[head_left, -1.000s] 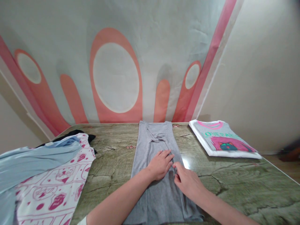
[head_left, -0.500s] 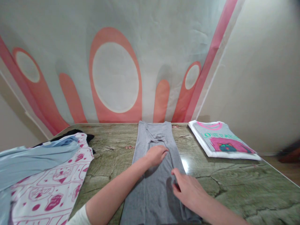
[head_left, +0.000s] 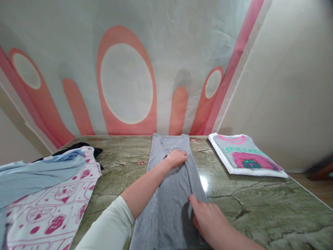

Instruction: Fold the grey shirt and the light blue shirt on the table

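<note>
A long grey garment [head_left: 170,198], folded lengthwise into a strip, lies down the middle of the table. My left hand [head_left: 177,158] is on its upper part, with fingers curled down onto the cloth beside a folded edge. Nearer to me, my right hand [head_left: 208,217] holds the same folded edge on the right side, thumb pointing forward; its other fingers are mostly hidden beneath. A few wrinkles and a slanting fold show in the cloth around my left hand.
The wood-patterned table [head_left: 122,163] meets a wall with a pink and orange pattern. At left lie a light blue garment [head_left: 47,177], a white one with magenta prints [head_left: 62,205] and black cloth [head_left: 96,152]. Folded shirts [head_left: 247,156] are stacked at right.
My left hand has moved farther up the grey garment, away from me. My right hand has shifted slightly toward me, its thumb closer to its fingers. The bunched cloth near the top lies flatter.
</note>
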Available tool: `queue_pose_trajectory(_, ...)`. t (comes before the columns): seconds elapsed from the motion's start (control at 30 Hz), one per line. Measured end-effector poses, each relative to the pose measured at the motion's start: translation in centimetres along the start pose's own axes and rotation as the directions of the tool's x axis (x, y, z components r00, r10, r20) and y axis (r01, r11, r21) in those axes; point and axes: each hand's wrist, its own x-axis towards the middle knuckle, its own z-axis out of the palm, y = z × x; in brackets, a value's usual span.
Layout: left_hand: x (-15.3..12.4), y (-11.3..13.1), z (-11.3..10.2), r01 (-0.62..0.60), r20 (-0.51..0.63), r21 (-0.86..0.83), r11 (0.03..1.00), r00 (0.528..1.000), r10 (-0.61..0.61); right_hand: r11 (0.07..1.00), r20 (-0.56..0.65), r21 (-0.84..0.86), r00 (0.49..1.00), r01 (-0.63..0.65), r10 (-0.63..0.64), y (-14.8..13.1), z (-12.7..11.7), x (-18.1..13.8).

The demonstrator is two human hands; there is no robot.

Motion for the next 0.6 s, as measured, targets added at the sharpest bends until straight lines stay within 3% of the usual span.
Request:
queue_pose_trajectory(0.17, -0.2, -0.5, 0.4, 0.011, -0.017, -0.037, 0.999, 1.000, -0.011, 0.999, -0.016, 0.043, 1.000, -0.003, 0.004, 0.7, -0.1, 0.0)
queue_pose_trajectory(0.4, -0.5, -0.8, 0.0, 0.118, -0.019, -0.066, 0.991, 0.993, -0.119, 0.987, -0.119, 0.161, 0.993, 0.006, 0.013, 1.3, -0.9, -0.4)
queue_pose_trajectory(0.6, -1.6, -0.7, -0.3, 0.176, -0.053, -0.142, 0.974, 0.981, -0.185, 0.983, -0.091, 0.185, 0.996, 0.004, 0.013, 0.7, -0.5, -0.1)
